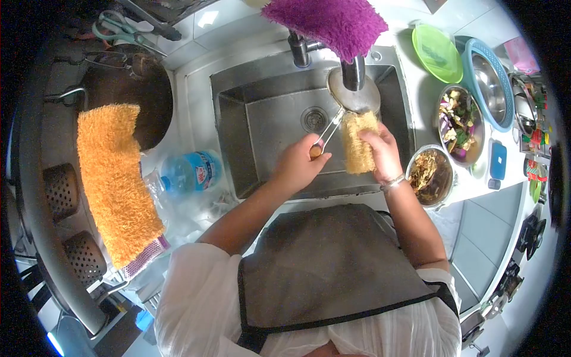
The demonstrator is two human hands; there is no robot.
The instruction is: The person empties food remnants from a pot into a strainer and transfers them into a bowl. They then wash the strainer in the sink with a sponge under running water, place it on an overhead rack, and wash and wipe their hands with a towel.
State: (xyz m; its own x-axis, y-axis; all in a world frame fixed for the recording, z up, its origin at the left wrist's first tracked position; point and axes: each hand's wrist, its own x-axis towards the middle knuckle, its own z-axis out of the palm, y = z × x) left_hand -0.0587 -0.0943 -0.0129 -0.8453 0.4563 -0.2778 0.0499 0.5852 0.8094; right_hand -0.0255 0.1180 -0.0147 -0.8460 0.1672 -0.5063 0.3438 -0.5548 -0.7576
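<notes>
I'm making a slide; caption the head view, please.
Left hand holds a metal utensil, right hand a tan scrubber, over a steel sink.

Utensil (352, 102) and loofah (355, 152) in hands (298, 164)

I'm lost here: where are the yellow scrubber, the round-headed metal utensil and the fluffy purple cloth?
Yellow scrubber (355, 156): head view, on its lower body.
Round-headed metal utensil (355, 101): head view, on its round head.
Fluffy purple cloth (330, 24): head view, mid-surface.

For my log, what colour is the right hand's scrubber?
The scrubber is pale yellow; see head view.
</notes>
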